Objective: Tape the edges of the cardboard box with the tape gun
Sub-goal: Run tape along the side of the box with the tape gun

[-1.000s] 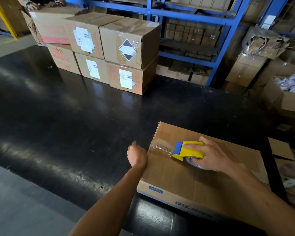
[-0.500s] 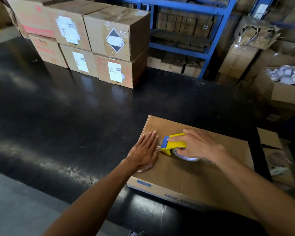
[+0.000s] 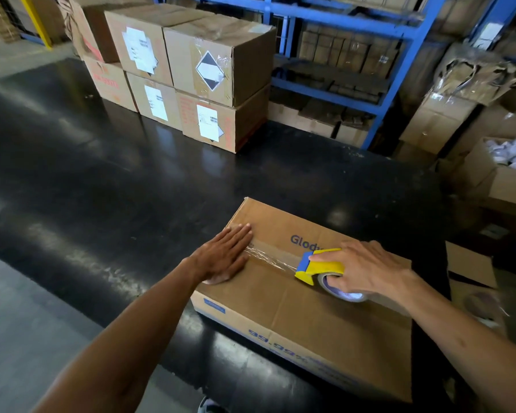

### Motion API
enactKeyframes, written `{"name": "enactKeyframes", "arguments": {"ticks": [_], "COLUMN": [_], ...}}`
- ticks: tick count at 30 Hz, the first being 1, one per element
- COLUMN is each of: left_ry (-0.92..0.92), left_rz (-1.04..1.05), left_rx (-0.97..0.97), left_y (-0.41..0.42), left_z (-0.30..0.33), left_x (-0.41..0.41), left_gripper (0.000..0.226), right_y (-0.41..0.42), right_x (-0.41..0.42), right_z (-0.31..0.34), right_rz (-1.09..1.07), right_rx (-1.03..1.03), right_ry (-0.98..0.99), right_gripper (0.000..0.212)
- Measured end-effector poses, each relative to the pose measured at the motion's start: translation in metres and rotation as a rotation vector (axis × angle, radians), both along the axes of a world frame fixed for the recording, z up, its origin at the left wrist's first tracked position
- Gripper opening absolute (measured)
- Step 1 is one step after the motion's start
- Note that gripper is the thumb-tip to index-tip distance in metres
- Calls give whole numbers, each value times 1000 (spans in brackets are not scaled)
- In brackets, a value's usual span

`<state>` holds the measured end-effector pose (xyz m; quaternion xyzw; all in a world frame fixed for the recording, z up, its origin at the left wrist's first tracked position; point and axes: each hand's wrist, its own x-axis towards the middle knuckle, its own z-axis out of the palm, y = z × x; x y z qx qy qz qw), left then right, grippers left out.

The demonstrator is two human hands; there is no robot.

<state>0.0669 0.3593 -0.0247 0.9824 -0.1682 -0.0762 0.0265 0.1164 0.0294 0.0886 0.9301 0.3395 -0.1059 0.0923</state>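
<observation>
Cardboard box [image 3: 295, 308], stiff-lidded: my left hand [image 3: 224, 257], fingers flat, pins clear tape at nine o'clock; my right hand [image 3: 364, 269] curls round the light tape gun [image 3: 319, 266].

Two bare forearms, no sleeves.

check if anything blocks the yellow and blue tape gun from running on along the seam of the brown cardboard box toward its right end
Nothing visible does. The yellow and blue tape gun, gripped by the right hand, sits mid-seam on the brown cardboard box. The left hand presses flat behind it, on the laid tape. The right forearm hides part of the seam ahead.
</observation>
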Motion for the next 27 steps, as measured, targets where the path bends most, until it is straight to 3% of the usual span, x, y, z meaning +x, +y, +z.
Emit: {"name": "enactKeyframes", "arguments": {"ticks": [5, 11, 15, 27], "left_ry": [-2, -71, -75, -26], "left_rz": [81, -17, -3, -17], "left_rx": [107, -59, -32, 45], "left_y": [-25, -143, -144, -143], "left_z": [4, -12, -8, 2], "left_x": [-3, -24, -25, -25], "left_gripper": [75, 94, 96, 95], "right_y": [-4, -5, -3, -53], "right_x": [-1, 3, 14, 7], "right_z": [-4, 2, -3, 12], "right_rz": [50, 78, 81, 101], "right_rx": [56, 82, 98, 77], "right_ry": [-33, 32, 143, 132], "right_gripper": [58, 53, 57, 56]}}
